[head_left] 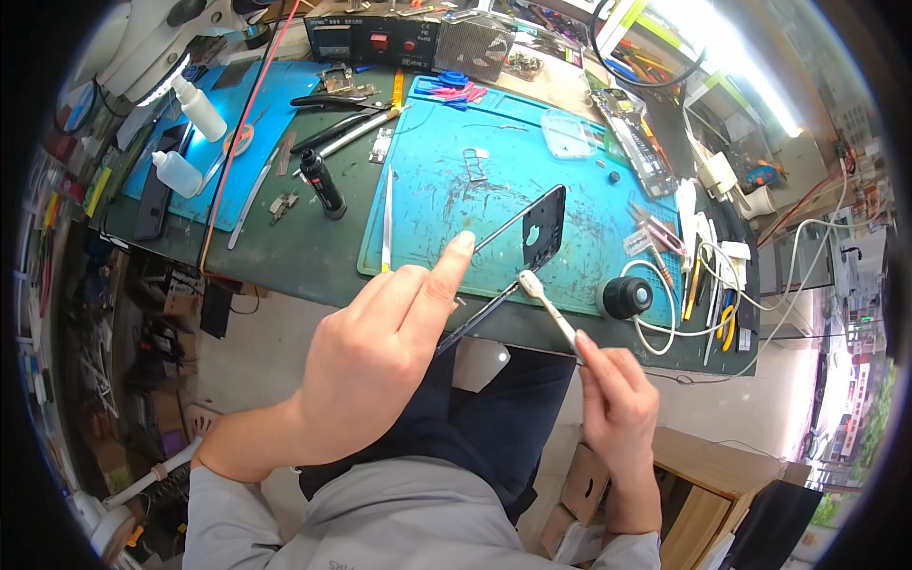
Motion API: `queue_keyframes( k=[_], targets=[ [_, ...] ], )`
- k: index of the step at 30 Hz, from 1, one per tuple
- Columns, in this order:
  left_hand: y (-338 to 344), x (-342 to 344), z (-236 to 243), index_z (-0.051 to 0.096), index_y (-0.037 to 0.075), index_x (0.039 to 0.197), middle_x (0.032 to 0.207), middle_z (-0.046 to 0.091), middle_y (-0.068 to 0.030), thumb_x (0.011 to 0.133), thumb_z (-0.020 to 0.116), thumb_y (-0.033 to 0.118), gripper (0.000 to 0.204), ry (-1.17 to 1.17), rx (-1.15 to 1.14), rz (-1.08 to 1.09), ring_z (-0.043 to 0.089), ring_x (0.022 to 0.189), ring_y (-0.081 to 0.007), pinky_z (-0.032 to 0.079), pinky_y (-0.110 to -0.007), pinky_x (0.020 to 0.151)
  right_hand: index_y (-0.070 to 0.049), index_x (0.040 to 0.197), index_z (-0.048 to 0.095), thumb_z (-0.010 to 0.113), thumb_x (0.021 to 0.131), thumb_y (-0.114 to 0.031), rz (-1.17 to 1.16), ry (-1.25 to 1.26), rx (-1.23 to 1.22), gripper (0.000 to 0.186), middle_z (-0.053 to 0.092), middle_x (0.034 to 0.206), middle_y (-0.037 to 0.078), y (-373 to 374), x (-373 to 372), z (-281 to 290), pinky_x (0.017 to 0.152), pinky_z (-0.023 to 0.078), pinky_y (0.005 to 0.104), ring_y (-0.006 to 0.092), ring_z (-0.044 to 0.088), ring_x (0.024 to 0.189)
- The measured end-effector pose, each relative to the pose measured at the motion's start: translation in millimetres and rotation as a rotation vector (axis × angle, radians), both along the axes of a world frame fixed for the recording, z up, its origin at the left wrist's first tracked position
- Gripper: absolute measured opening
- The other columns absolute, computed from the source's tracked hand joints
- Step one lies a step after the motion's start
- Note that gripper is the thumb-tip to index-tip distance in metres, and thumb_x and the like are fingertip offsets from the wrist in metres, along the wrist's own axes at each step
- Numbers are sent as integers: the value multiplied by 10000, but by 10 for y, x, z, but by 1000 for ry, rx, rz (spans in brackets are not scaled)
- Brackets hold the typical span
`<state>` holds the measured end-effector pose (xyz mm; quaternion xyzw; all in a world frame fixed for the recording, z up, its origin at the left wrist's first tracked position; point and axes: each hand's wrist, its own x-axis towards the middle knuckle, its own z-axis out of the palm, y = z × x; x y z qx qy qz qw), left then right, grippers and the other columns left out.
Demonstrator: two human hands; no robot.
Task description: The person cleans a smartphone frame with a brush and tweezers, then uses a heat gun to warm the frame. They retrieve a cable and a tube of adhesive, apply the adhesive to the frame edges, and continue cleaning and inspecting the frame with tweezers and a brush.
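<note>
My left hand [375,332] is closed around a thin black phone frame [548,217], held tilted above the front edge of the blue work mat [427,237]. The frame's far end, with a cutout in it, points away from me; its near part is hidden behind my fingers. In my right hand [619,394] a white toothbrush [553,312] is gripped by its handle. Its bristle head meets the right-hand long edge of the frame in this view; whether they actually touch I cannot tell.
Left of the mat stand a black cylindrical bottle [323,185] and white squeeze bottles [199,109]. Tweezers [388,218] lie on the mat's left side. To the right are a round black-capped container [627,297], a looping white cable [800,275] and several hand tools. A power unit [372,43] stands behind.
</note>
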<state>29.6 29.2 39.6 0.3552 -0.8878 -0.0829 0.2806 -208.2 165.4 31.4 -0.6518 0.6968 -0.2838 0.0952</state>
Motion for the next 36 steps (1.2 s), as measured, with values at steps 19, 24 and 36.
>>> queue_keyframes(
  k=[19, 24, 36],
  targets=[
    [11, -12, 7, 600, 59, 1452, 910, 628, -94, 823, 803, -8, 664, -18, -24, -7, 637, 765, -250, 538, -376, 654, -80, 1289, 727, 708, 831, 104, -4, -32, -42, 494, 686, 899, 116, 14, -27, -49, 613, 535, 341, 260, 673, 690],
    [20, -19, 27, 602, 61, 1452, 901, 626, -91, 814, 804, -15, 673, -24, -34, -16, 635, 762, -243, 538, -372, 650, -84, 1300, 724, 706, 833, 105, 27, -54, -29, 503, 683, 890, 107, 7, -29, -18, 601, 531, 336, 247, 667, 677],
    [9, -23, 11, 600, 49, 1451, 899, 624, -92, 808, 810, -2, 678, -31, -39, -13, 634, 766, -245, 539, -371, 651, -79, 1283, 730, 689, 855, 102, 11, -53, 4, 467, 690, 888, 120, 15, -35, 11, 608, 535, 327, 249, 676, 690]
  ],
)
